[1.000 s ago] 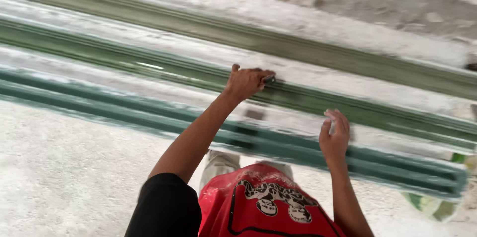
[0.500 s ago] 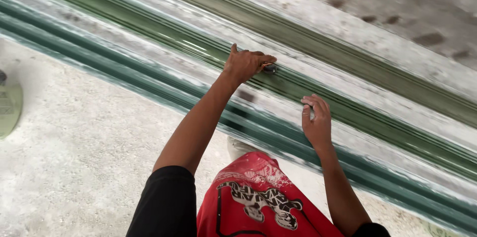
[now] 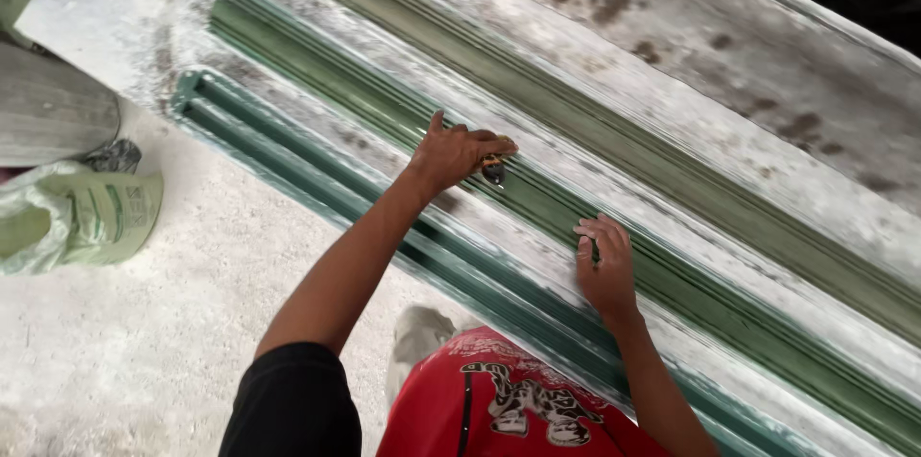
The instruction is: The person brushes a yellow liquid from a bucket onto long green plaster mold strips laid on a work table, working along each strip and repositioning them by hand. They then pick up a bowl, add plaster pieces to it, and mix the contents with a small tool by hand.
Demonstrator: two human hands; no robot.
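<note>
at the bottom edge, nearest the camera: red printed shorts (image 3: 499, 399) and a black sleeve (image 3: 288, 399), with a pale dusty shoe (image 3: 417, 342) between them on the powder-covered floor (image 3: 125, 351). just beyond, right hand (image 3: 602, 265) laid on the long moulded panel (image 3: 691, 265), fingers (image 3: 595, 232) loosely curled and part open, tips touching a green groove; something small and pale possibly tucked under them, too small to tell, so grasping or merely resting cannot be told. a little farther and to the left, left hand (image 3: 451, 152) reached out at arm's length, clenched round a small dark-and-yellowish tool (image 3: 493, 167), pressing its tip into the same green groove. panel running slantwise from upper left to lower right, lying flat, ribbed with teal and olive-green channels between bands whitened by dust. judged stiff and heavy, too long for one grip; likely brittle at the thin ribs and slick with powder, so best taken at the thick outer edges, both hands well apart, never by a single rib. off to the left, near the panel's end, a crumpled greenish sack (image 3: 86, 217) and a grey trouser leg (image 3: 53, 112) of another person. farthest back, a wider grey slab (image 3: 729, 64) blotched with dark spots, beside the panel's far edge.
</note>
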